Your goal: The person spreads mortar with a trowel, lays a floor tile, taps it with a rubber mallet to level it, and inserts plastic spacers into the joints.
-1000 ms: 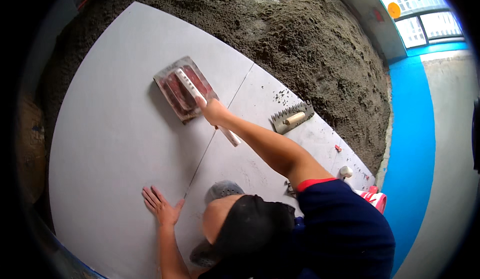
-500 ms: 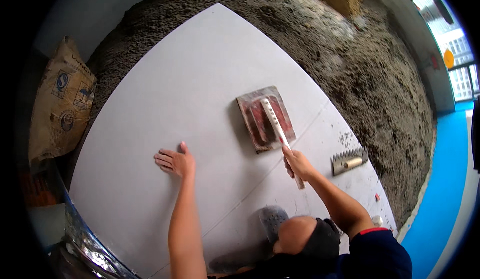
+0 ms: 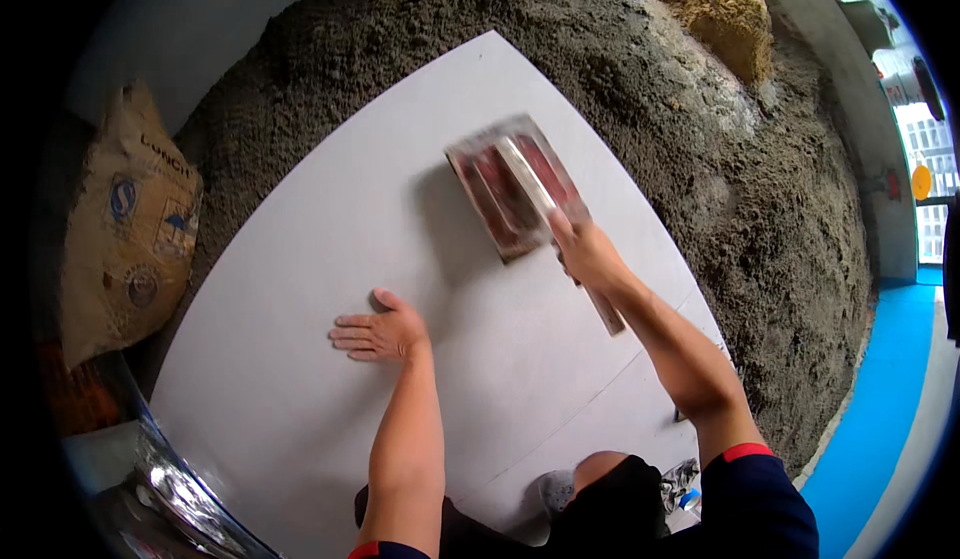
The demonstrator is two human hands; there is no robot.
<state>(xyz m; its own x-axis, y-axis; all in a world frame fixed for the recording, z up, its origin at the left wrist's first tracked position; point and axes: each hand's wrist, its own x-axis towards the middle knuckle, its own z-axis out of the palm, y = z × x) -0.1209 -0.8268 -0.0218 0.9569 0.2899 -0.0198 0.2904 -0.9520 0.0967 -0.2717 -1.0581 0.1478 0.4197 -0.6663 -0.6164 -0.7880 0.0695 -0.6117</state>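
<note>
A large pale tile (image 3: 300, 249), reaching to a corner at the far side, lies in front of me. My right hand (image 3: 585, 251) is wrapped round the handle of a tile tamper (image 3: 520, 187), which has a broad, worn red and grey flat head. The head hangs tilted above the tile, and its shadow falls to the left. My left hand (image 3: 380, 329) is spread flat, palm down, at the tile's middle with the thumb apart. Whether that palm presses on the surface I cannot tell.
Rough grey mortar (image 3: 800, 269) borders the tile's far and right sides, with a yellowish sandy lump (image 3: 720, 19) at the back. A brown paper sack (image 3: 130, 229) stands left. Shiny plastic wrap (image 3: 185, 489) sits lower left. My grey shoe (image 3: 552, 491) rests near me; a joint line crosses beside it.
The tamper has risen off the tile and moved away from me, its head now blurred. My view has shifted, and the notched trowel at the right has gone out of sight behind my arm.
</note>
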